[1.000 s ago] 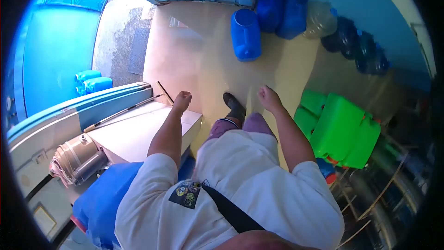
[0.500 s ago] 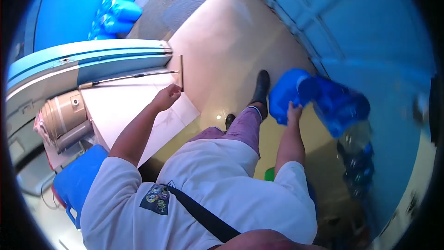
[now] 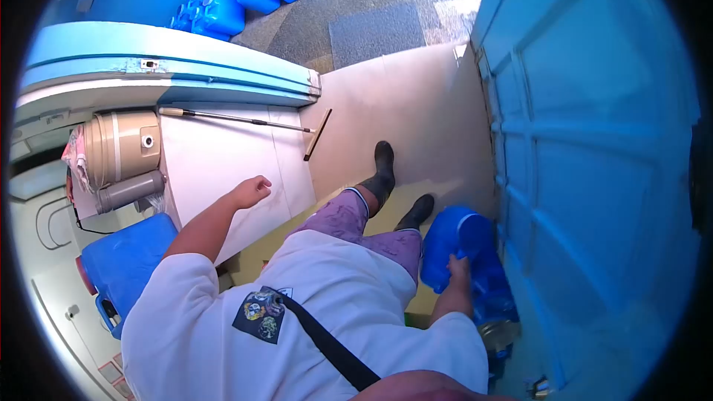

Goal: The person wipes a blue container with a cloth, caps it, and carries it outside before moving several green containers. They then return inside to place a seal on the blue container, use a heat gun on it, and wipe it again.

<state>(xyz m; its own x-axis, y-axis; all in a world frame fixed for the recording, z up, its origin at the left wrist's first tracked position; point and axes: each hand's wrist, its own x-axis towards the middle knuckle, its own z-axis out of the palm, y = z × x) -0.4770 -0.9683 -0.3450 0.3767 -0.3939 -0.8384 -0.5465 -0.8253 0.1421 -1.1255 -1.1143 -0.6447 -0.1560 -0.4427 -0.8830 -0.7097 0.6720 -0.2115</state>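
Note:
My right hand (image 3: 459, 267) is wrapped round the handle of a blue plastic jug (image 3: 440, 241), which hangs low beside my right leg. Behind it, close to the blue door, is another blue container (image 3: 489, 289), with a clear plastic bottle (image 3: 499, 336) below. How these touch the jug is partly hidden. Held out over the pale tiles, my left hand (image 3: 251, 191) has its fingers curled in and nothing in them. The floor squeegee (image 3: 318, 135) lies farther forward, apart from that hand.
A panelled blue door (image 3: 587, 171) stands along the right. Several blue jugs (image 3: 223, 15) are outside beyond the threshold, near a dark mat (image 3: 375, 33). At left are a beige bucket (image 3: 122, 147), a grey cylinder (image 3: 132, 191) and a large blue container (image 3: 130, 263).
I have stepped forward toward the doorway, and more of the outside shows. The blue jug has come along in my right hand, now nearer my leg. My left hand has swung back from the squeegee.

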